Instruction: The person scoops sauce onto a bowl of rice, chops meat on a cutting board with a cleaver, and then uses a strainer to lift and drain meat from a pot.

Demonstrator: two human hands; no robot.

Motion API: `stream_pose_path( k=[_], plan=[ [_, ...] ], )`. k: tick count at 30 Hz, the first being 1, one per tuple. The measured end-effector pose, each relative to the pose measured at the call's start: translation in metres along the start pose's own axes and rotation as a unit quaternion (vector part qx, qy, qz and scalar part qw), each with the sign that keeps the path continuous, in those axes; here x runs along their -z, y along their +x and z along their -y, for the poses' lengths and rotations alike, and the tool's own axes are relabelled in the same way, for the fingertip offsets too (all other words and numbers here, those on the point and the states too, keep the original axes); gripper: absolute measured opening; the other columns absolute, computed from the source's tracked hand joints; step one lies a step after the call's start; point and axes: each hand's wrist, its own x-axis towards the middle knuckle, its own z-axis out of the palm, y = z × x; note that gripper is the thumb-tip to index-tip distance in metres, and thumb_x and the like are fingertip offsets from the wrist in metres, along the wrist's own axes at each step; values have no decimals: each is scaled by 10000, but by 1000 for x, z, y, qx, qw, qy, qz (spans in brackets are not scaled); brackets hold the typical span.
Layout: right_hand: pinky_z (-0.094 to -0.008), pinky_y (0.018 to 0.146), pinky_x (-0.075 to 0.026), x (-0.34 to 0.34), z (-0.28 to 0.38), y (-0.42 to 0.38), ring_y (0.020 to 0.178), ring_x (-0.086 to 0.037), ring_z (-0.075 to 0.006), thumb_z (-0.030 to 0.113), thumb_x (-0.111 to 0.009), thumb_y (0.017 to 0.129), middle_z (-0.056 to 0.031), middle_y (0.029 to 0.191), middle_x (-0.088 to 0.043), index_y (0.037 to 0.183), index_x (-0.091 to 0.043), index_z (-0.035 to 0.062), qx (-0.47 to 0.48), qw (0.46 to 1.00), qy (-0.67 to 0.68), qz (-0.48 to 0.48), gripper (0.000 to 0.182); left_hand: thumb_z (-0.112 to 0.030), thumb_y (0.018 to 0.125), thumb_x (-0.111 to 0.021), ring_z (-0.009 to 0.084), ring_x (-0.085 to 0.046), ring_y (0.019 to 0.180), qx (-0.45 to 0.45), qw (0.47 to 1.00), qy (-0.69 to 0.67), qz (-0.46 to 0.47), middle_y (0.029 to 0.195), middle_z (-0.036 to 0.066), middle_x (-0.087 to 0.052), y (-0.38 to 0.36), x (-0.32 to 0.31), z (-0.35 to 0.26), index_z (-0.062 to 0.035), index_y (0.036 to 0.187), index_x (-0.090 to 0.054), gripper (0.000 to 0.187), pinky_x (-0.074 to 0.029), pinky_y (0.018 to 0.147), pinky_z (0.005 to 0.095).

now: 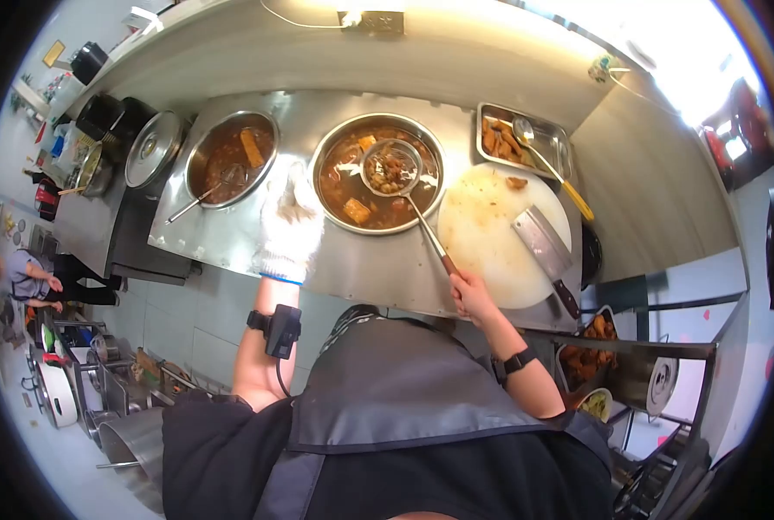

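Note:
My right hand is wrapped round the wooden handle of a skimmer. Its round bowl holds brownish solid pieces and sits over the middle pot, which contains dark red-brown broth with orange-yellow chunks. In a white glove, my left hand reaches between the two pots with its fingers stretched forward and nothing visible in it. Left of the glove stands a second steel pot of reddish broth. A long brown piece and another metal utensil rest in it.
At right, a cleaver lies on a round white cutting board bearing a small brown piece. Behind it, a steel tray holds brown food and a yellow-handled spoon. A metal lid leans at left; another person stands farther left.

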Motion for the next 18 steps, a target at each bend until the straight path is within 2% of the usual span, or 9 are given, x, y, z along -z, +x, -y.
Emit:
stream_pose_path(
  k=[1, 2, 9, 11, 13, 14, 18],
  plan=[
    [-219, 333, -239, -3, -1, -1, 382, -324, -53, 253, -471, 983, 30, 618, -410, 872, -467, 108, -2, 1000, 3, -2, 183, -241, 939, -554, 164, -651, 831, 4, 1000, 0, 12, 1047, 104, -655, 3, 8, -2, 4, 1185, -558, 348, -565, 660, 275],
    [-209, 331, -238, -1, -2, 0, 383, -313, -47, 257, -475, 982, 31, 628, -417, 915, -474, 114, -12, 1000, 10, 4, 158, -251, 947, -527, 191, -629, 962, 4, 999, -7, 35, 1209, 132, -595, 8, 20, -8, 4, 1258, -506, 403, -568, 720, 281],
    [-213, 342, -236, 11, 15, -5, 398, -317, -53, 245, -477, 981, 31, 643, -428, 960, -500, 109, -64, 995, 64, 30, 139, -198, 946, -536, 188, -647, 932, -9, 1000, -5, 10, 1153, 127, -624, 1, 7, -8, 4, 1219, -543, 339, -579, 667, 277],
    [-209, 350, -236, 3, 14, -3, 411, -328, -52, 243, -476, 980, 30, 649, -433, 964, -495, 114, -54, 997, 50, 27, 131, -172, 945, -547, 184, -652, 906, -9, 1000, -10, 17, 1110, 125, -637, -3, -1, -5, 16, 1185, -557, 305, -585, 680, 271],
    [-210, 351, -237, -5, 17, -3, 412, -328, -51, 242, -479, 979, 30, 649, -434, 967, -494, 114, -59, 997, 43, 32, 129, -157, 943, -554, 182, -654, 889, -32, 999, -7, -31, 1065, 118, -647, -5, -12, 1, 22, 1157, -564, 279, -589, 703, 267],
    [-210, 352, -237, -9, 17, -6, 414, -328, -50, 241, -482, 978, 30, 649, -435, 970, -492, 115, -65, 996, 40, 34, 126, -138, 941, -555, 183, -656, 888, -27, 999, -12, -20, 1038, 118, -650, -3, -11, 0, 31, 1128, -570, 252, -592, 725, 267],
    [-209, 354, -239, 14, 20, -6, 419, -330, -48, 241, -492, 975, 29, 653, -434, 1016, -494, 114, -71, 995, 48, 49, 133, -138, 946, -544, 186, -645, 937, -26, 999, -8, -27, 1058, 133, -640, 1, -9, -2, 37, 1126, -567, 253, -593, 739, 270]
  ],
)
